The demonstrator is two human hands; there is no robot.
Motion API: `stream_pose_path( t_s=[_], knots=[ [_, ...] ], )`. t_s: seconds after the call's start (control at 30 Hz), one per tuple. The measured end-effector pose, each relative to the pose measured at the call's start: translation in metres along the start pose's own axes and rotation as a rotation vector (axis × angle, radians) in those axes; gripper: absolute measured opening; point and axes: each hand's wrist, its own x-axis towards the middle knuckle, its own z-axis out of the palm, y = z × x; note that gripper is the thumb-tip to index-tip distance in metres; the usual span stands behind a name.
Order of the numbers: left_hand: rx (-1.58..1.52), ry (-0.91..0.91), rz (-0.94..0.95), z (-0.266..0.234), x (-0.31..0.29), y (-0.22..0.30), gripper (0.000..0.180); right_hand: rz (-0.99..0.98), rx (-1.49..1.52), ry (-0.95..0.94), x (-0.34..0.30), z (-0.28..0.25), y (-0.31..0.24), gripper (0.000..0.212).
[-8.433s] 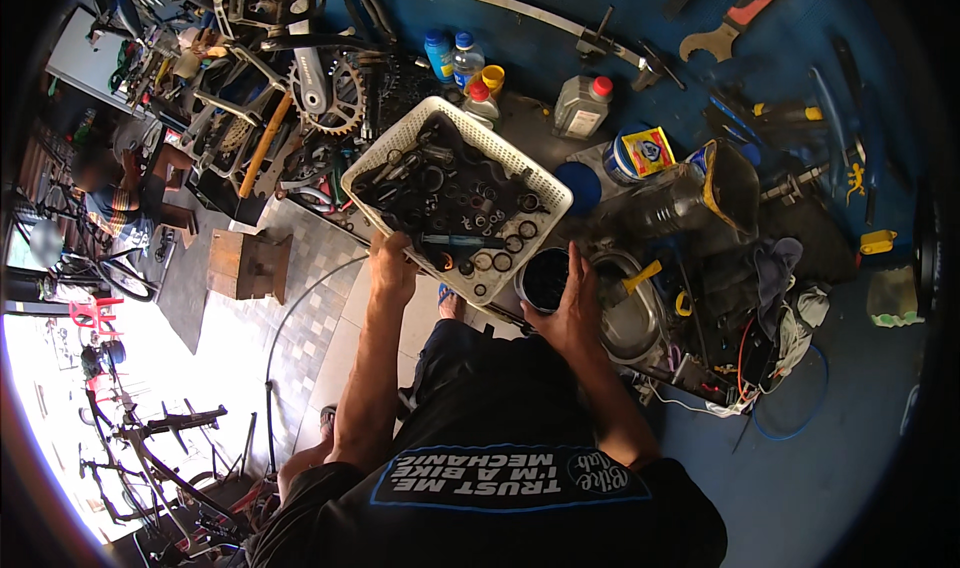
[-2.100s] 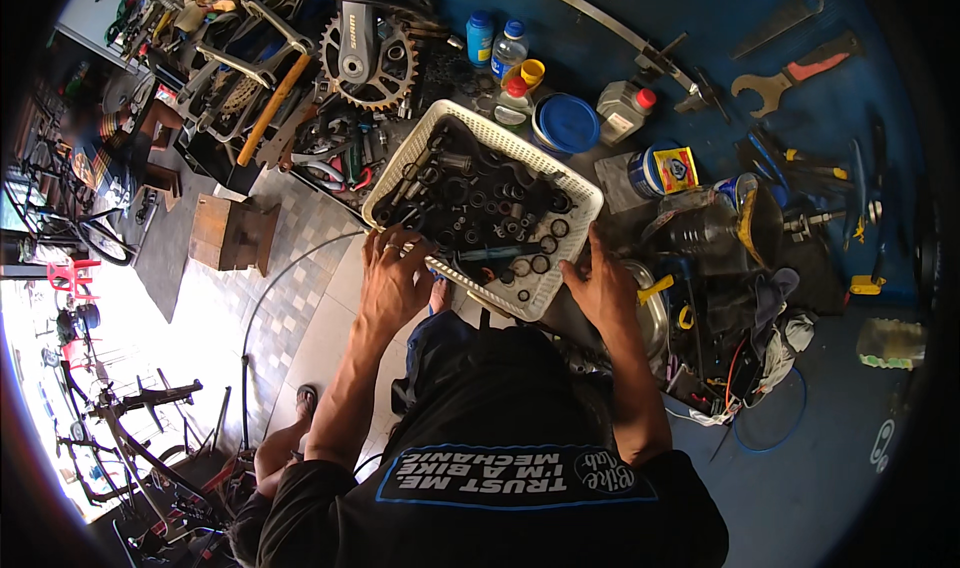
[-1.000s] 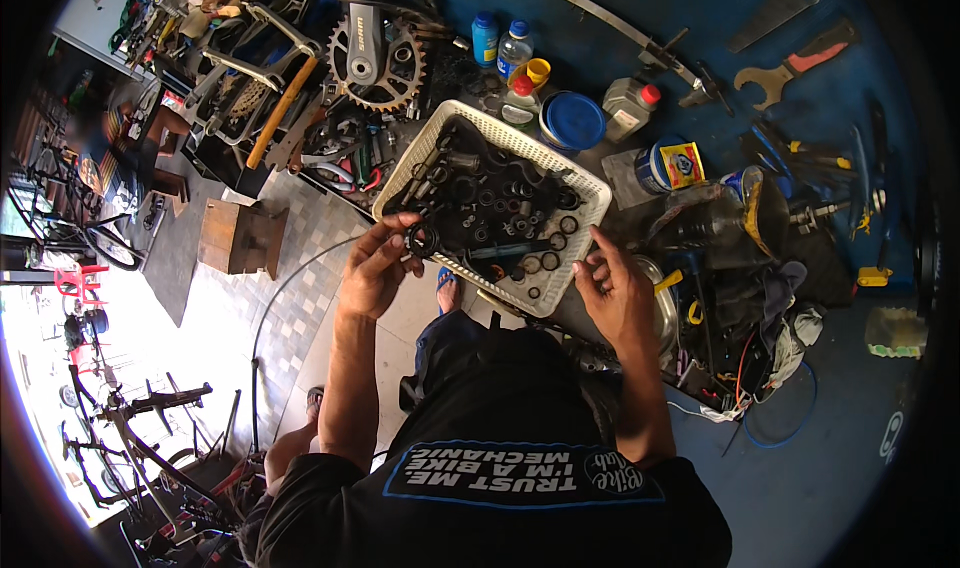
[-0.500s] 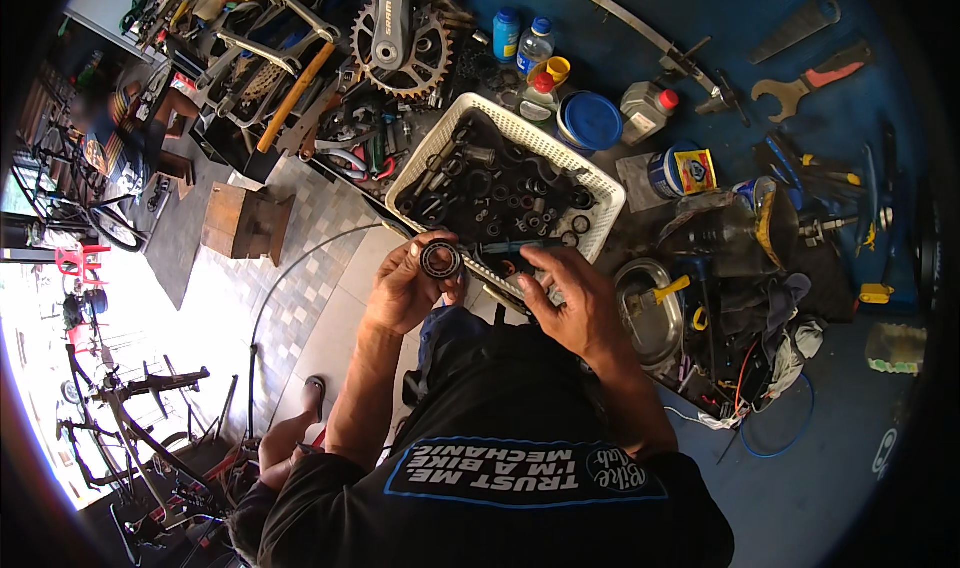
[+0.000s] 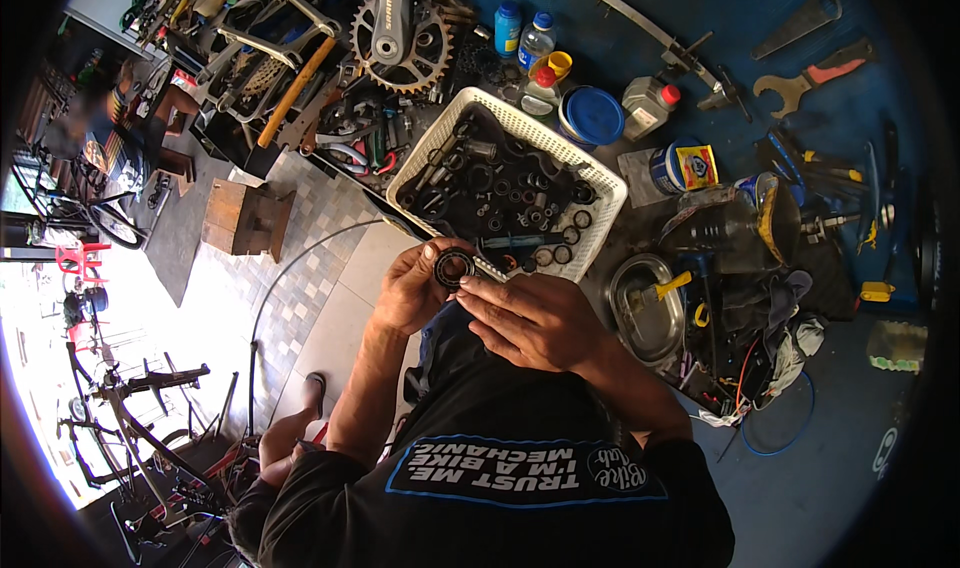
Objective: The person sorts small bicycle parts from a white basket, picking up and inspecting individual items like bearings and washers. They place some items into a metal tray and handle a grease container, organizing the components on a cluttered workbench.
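A dark ring-shaped ball bearing (image 5: pixel 455 267) is pinched in my left hand (image 5: pixel 408 296), with its round face turned up. My right hand (image 5: pixel 540 320) reaches in from the right, fingers close together, and its fingertips grip the bearing's right edge. The right thumb is mostly hidden. Both hands are just over the near side of a cream perforated plastic basket (image 5: pixel 608 183). Loose rings, bolts and other small dark bike parts (image 5: pixel 500 183) lie in the basket.
A crankset with chainring (image 5: pixel 400 48) and tools lie beyond the basket's left. Bottles (image 5: pixel 537 43) and a blue-lidded tub (image 5: pixel 592 116) stand behind it. To the right is a metal tray (image 5: pixel 650 308) holding a yellow-handled brush. Another person (image 5: pixel 125 133) is at far left.
My right hand has moved left, from over the basket's near edge onto the bearing. My left hand, still holding the bearing, has shifted slightly right.
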Motion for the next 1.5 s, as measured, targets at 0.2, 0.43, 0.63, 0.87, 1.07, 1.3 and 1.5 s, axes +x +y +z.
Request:
stream_pose_path(
  t_s=[0.2, 0.43, 0.63, 0.87, 1.07, 1.3, 1.5],
  knots=[
    [0.059, 0.045, -0.039, 0.003, -0.006, 0.000, 0.051, 0.018, -0.108, -0.079, -0.001, 0.005, 0.001, 0.037],
    [0.180, -0.002, -0.010, -0.006, -0.011, 0.003, 0.041, 0.189, -0.017, -0.092, -0.011, 0.019, 0.001, 0.033],
    [0.659, 0.003, 0.031, 0.008, -0.025, 0.009, 0.039, 1.006, 1.546, -0.145, -0.055, 0.035, 0.023, 0.048],
    [0.684, 0.104, -0.293, 0.024, -0.033, 0.010, 0.022, 0.865, 1.074, -0.189, -0.078, 0.038, 0.002, 0.059],
    [0.625, 0.131, -0.358, 0.023, -0.038, -0.001, 0.032, 0.448, 0.464, -0.150, -0.066, 0.031, -0.001, 0.053],
    [0.621, 0.137, -0.285, 0.022, -0.032, -0.004, 0.022, 0.921, 1.049, -0.180, -0.069, 0.030, 0.004, 0.045],
    [0.635, 0.061, -0.043, 0.029, -0.037, -0.016, 0.033, 0.907, 1.053, -0.110, -0.068, 0.033, 0.001, 0.044]
  ],
)
